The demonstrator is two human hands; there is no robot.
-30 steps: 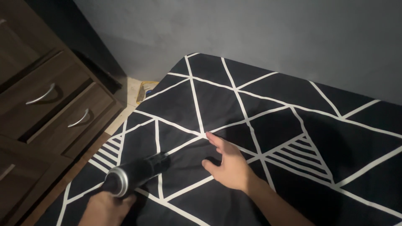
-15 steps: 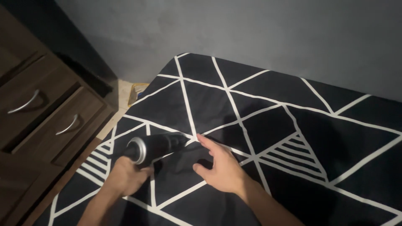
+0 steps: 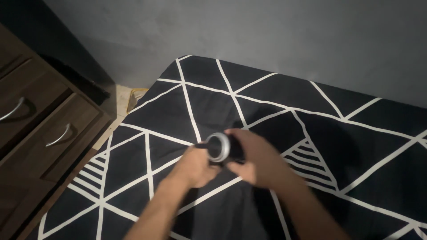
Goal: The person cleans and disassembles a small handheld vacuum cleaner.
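left hand, right hand — gripping black cylinder

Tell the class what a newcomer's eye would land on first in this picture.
First, the two hands meeting mid-frame: the left hand and right hand both grip a dark cylinder with a silver end ring facing the camera. Beneath them spreads a black bedcover crossed by white lines. A brown dresser with curved metal handles stands at left.

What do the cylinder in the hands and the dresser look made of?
Cylinder: dark body, shiny silver end ring, likely metal or plastic; both hands hold it. Dresser: brown wood-grain fronts, wood or laminate, with curved handles of brushed metal.
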